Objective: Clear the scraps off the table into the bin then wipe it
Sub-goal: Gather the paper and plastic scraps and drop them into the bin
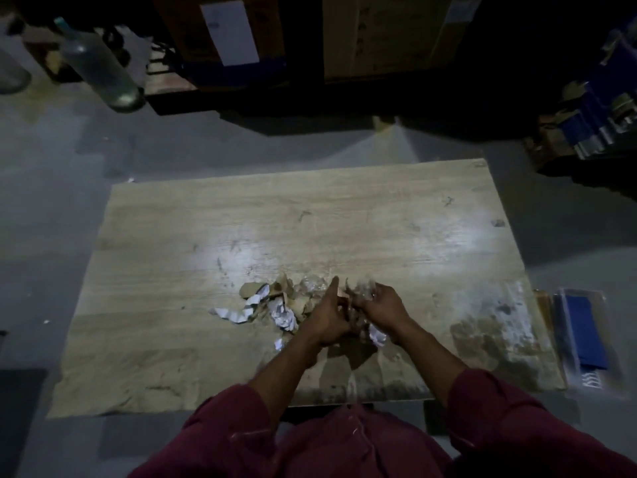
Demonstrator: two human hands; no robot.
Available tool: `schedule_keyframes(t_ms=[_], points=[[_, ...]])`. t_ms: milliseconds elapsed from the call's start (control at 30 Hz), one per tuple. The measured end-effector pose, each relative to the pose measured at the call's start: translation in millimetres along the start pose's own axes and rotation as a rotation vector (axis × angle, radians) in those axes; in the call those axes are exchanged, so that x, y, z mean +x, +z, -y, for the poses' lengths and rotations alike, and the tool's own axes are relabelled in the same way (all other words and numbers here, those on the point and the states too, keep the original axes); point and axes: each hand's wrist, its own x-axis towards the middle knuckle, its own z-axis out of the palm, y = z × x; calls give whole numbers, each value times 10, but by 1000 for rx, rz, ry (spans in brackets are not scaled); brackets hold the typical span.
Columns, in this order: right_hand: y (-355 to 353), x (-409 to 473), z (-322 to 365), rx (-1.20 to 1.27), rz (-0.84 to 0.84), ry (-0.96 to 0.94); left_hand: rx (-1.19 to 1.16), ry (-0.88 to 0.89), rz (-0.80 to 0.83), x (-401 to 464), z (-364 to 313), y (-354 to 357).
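Observation:
A pile of scraps, torn white paper, brown cardboard bits and crumpled clear plastic, lies near the middle of the light wooden table. My left hand is at the pile's right side, its fingers curled around scraps with one finger pointing forward. My right hand is beside it and grips crumpled clear plastic and paper. Both hands meet over the right end of the pile. No bin is in view.
A blue packet in clear wrap lies off the table's right edge. A glass bottle and cardboard boxes stand on the floor beyond the table. Dark stains mark the table's right front corner.

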Motion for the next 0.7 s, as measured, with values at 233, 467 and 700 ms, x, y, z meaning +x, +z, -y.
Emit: schedule_keyframes(t_ms=[233, 467, 700], points=[[23, 100, 399, -306, 90, -176, 170, -62, -329, -598, 263, -1212], [402, 76, 472, -937, 359, -165, 794, -243, -53, -668, 783, -1475], [1213, -234, 410, -1116, 259, -417, 916, 149, -162, -375, 805, -982]])
